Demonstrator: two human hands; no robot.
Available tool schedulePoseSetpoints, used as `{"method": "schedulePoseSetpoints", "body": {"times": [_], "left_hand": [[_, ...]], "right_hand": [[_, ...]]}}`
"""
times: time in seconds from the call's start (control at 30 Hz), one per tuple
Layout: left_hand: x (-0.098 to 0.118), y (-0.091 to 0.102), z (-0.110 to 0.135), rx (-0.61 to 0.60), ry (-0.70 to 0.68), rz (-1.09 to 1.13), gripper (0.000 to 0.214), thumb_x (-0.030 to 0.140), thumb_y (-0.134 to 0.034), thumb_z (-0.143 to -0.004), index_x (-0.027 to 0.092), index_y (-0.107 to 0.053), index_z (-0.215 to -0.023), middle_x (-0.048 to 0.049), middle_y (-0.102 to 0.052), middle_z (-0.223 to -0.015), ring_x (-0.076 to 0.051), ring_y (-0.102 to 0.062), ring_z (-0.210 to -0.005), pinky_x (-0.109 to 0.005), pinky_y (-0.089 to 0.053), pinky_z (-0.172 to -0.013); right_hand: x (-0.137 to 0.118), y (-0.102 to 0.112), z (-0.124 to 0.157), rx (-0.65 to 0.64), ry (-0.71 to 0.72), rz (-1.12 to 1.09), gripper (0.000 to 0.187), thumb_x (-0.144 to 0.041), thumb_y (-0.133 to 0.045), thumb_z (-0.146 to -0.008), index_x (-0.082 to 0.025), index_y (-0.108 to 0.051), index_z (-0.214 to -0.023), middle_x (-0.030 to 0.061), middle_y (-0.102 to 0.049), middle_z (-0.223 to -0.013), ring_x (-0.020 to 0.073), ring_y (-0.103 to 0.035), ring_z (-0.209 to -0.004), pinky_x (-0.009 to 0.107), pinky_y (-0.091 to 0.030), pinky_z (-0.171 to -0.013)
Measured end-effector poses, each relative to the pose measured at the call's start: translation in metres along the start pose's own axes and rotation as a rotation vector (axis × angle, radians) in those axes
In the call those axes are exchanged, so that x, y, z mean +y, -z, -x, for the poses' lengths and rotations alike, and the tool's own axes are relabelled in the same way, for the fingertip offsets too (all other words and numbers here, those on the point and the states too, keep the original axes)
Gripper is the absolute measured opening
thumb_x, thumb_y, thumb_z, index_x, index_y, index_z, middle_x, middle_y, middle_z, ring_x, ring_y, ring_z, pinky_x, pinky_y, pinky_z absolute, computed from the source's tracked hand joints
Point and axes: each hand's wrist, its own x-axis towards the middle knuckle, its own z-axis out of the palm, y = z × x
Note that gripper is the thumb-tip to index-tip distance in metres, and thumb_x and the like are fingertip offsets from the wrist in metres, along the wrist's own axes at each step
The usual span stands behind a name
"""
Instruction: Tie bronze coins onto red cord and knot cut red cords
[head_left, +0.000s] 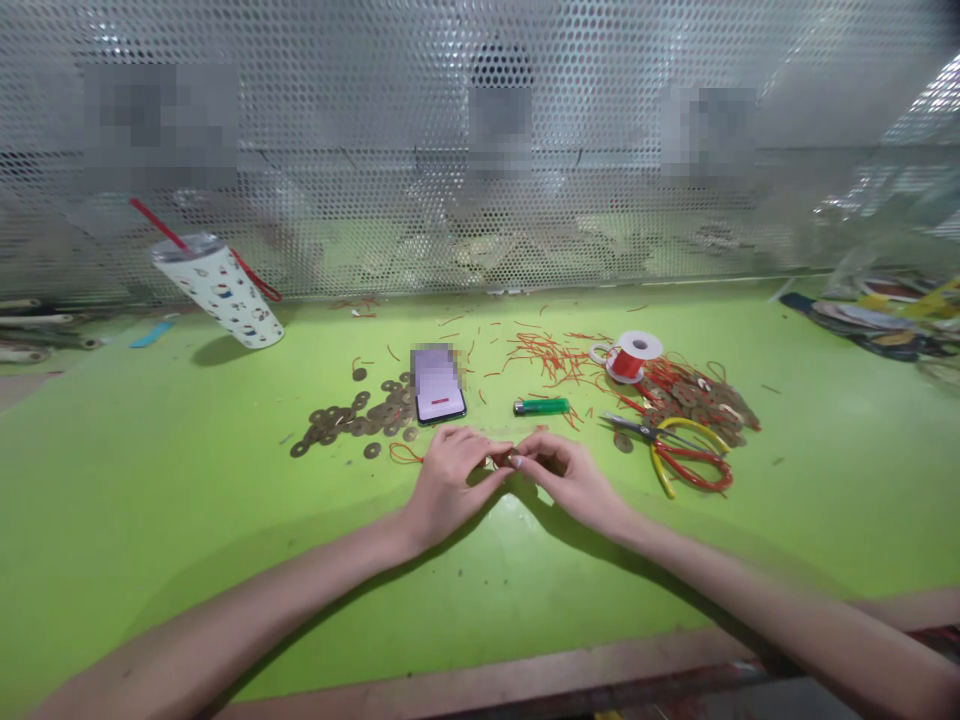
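My left hand (454, 475) and my right hand (566, 480) meet above the front middle of the table, fingertips pinched together. Between them is a small brown coin (510, 457) with red cord at it, largely covered by the fingers. A loop of red cord (405, 454) sticks out to the left from under my left hand. Just beyond the hands lie a phone (441, 385) and a green lighter (542, 407). Scissors (675, 445) with red and yellow handles rest to the right of my right hand.
Loose holed coins (330, 425) spread left of the phone. On the right, a spool of red cord (634, 358) stands by a pile of corded coins (690, 400). Red cord scraps (551, 355) litter the green table (480, 600). A tumbler (225, 290) stands back left, before a perforated metal screen (360, 200).
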Motion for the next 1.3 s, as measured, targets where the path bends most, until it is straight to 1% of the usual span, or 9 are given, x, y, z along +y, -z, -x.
{"method": "schedulePoseSetpoints", "body": {"times": [0.27,0.43,0.53,0.63,0.73,0.9,1.03,1.2,1.3], "left_hand": [[0.0,0.0,-0.001,-0.025,0.083,0.06,0.016,0.027,-0.074,-0.088,0.017,-0.069,-0.099,-0.0008,-0.074,-0.082,-0.018,-0.063,-0.076,-0.036,-0.042,-0.08],[0.003,0.004,-0.006,-0.031,0.313,0.21,0.019,0.037,-0.074,-0.086,0.02,-0.072,-0.096,-0.0021,-0.073,-0.083,-0.019,-0.063,-0.082,-0.032,-0.05,-0.072],[0.004,0.006,-0.008,-0.03,0.453,0.321,0.02,0.038,-0.074,-0.086,0.02,-0.072,-0.095,-0.0048,-0.072,-0.091,-0.019,-0.064,-0.085,-0.027,-0.054,-0.064],[0.003,0.006,-0.008,-0.034,0.477,0.36,0.02,0.035,-0.074,-0.086,0.019,-0.072,-0.098,-0.0055,-0.072,-0.095,-0.018,-0.064,-0.085,-0.027,-0.057,-0.067],[0.002,0.005,-0.007,-0.038,0.451,0.352,0.019,0.033,-0.073,-0.087,0.02,-0.072,-0.1,-0.0054,-0.072,-0.095,-0.017,-0.065,-0.084,-0.027,-0.057,-0.068],[0.002,0.003,-0.005,-0.055,0.431,0.359,0.018,0.029,-0.072,-0.087,0.019,-0.072,-0.102,-0.0057,-0.071,-0.095,-0.016,-0.066,-0.082,-0.027,-0.057,-0.068],[0.001,0.003,-0.006,-0.059,0.435,0.371,0.021,0.028,-0.072,-0.087,0.017,-0.072,-0.105,-0.0064,-0.07,-0.093,-0.016,-0.066,-0.079,-0.028,-0.058,-0.068],[0.002,0.003,-0.005,-0.063,0.44,0.391,0.022,0.029,-0.073,-0.086,0.019,-0.072,-0.106,-0.0056,-0.071,-0.094,-0.015,-0.065,-0.079,-0.028,-0.059,-0.069],[0.003,0.003,-0.005,-0.067,0.436,0.374,0.02,0.026,-0.073,-0.086,0.019,-0.072,-0.105,-0.0048,-0.071,-0.092,-0.015,-0.065,-0.079,-0.027,-0.059,-0.069]], "right_hand": [[-0.002,0.0,0.0,0.006,-0.029,-0.01,0.026,-0.041,-0.063,-0.089,-0.017,-0.062,-0.081,-0.0004,-0.06,-0.071,0.0131,-0.054,-0.064,0.027,-0.043,-0.061],[-0.003,0.004,-0.001,0.003,-0.015,-0.058,0.024,-0.041,-0.065,-0.089,-0.017,-0.063,-0.084,0.0008,-0.063,-0.073,0.0144,-0.059,-0.067,0.027,-0.045,-0.063],[-0.003,0.006,-0.002,0.024,0.023,0.035,0.02,-0.036,-0.062,-0.091,-0.017,-0.062,-0.085,0.0018,-0.064,-0.075,0.015,-0.058,-0.068,0.028,-0.045,-0.063],[0.0,0.007,-0.001,0.032,0.144,0.287,0.016,-0.028,-0.058,-0.094,-0.018,-0.061,-0.082,0.0014,-0.061,-0.073,0.0148,-0.054,-0.066,0.028,-0.042,-0.063],[0.003,0.006,0.002,-0.022,0.36,0.546,0.016,-0.024,-0.055,-0.096,-0.017,-0.061,-0.083,0.0035,-0.061,-0.075,0.0168,-0.054,-0.071,0.03,-0.042,-0.068],[0.009,0.003,0.005,-0.103,0.545,0.75,0.014,-0.023,-0.053,-0.099,-0.016,-0.064,-0.093,0.0078,-0.064,-0.086,0.02,-0.056,-0.08,0.034,-0.044,-0.074],[0.005,0.009,0.002,-0.124,0.517,0.741,0.013,-0.027,-0.054,-0.099,-0.017,-0.062,-0.094,0.0075,-0.064,-0.089,0.0211,-0.057,-0.084,0.036,-0.046,-0.078],[-0.004,0.036,-0.002,-0.079,0.331,0.768,0.017,-0.034,-0.057,-0.098,-0.018,-0.057,-0.095,0.0091,-0.061,-0.094,0.0232,-0.056,-0.088,0.038,-0.049,-0.078],[-0.005,0.05,-0.002,-0.152,0.271,0.834,0.015,-0.032,-0.059,-0.095,-0.017,-0.055,-0.096,0.0112,-0.058,-0.098,0.0254,-0.056,-0.091,0.041,-0.05,-0.082]]}}
